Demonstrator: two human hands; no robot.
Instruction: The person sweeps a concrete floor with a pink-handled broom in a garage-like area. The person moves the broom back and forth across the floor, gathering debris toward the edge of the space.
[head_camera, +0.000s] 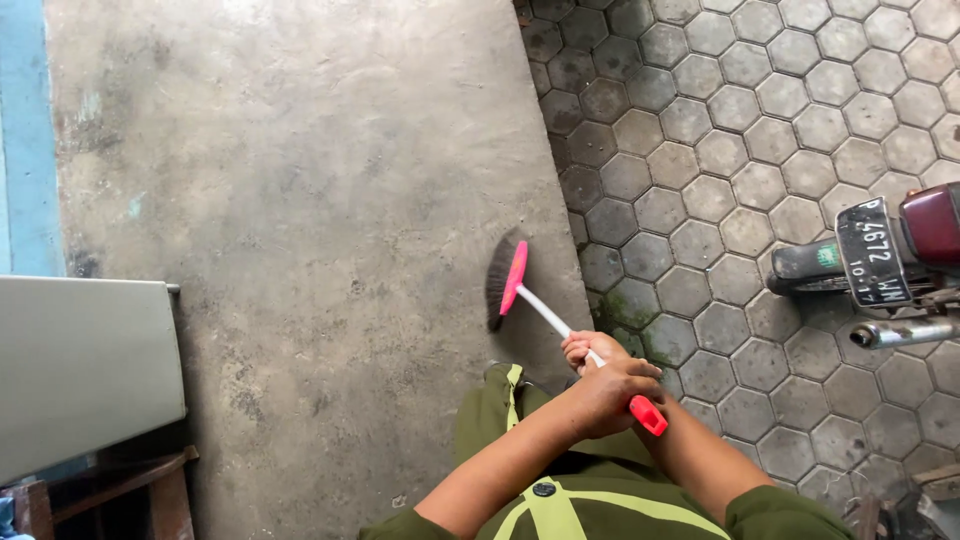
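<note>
Broom (520, 290) gripped in both hands, head down on the concrete floor (300, 200).
Handle runs up-left from the hands; left hand (608, 395) clenched near the red end, right hand (585, 348) wrapped lower, nearer the bristles. Paving stones (760, 150) and motorbike tail (890, 260) to the right.

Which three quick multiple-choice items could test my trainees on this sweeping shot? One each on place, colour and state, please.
1. The broom head rests on: A) concrete floor B) hexagon pavers C) grey cabinet
2. The broom head's back is: A) blue B) pink C) green
3. The handle is held by: A) no hand B) one hand C) both hands

Key: 1 A, bristles meet the concrete. 2 B, pink back over dark bristles. 3 C, left hand near the red end, right hand further down.
</note>
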